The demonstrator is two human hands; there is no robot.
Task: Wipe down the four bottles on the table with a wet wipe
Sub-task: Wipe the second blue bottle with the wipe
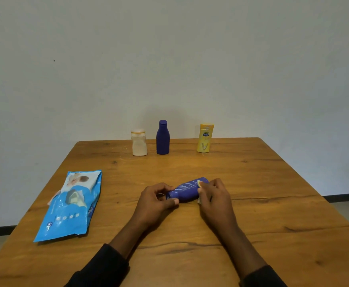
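Head view looks down over a wooden table (252, 214) set against a plain pale wall (169, 59). Near the middle of it a lying blue bottle (185, 190) is held on its side, cap end pointing left and base end angled right and slightly far. The left hand (159, 198) curls round the cap end, thumb on the near side and fingers over the top. The right hand (214, 195) pinches a wet wipe (200, 184) against the base end; only small pale bits of the wipe show, at the fingertips and below the hand. Pale streaks run across the bottle's side.

Along the far edge three more bottles stand upright and apart: a white bottle (139, 145) on the left, an upright blue bottle (162, 139) just right of it, and a yellow bottle (205, 139) further right with a dark oval label. All three are capped; the blue and yellow ones are opaque, so I cannot tell what is in them.

On the near left lies a blue pack of wipes (72, 206), flat on the table, its flap peeled back and a pale wipe showing in the opening. Dark sleeves (99, 270) cover both forearms at the near edge.
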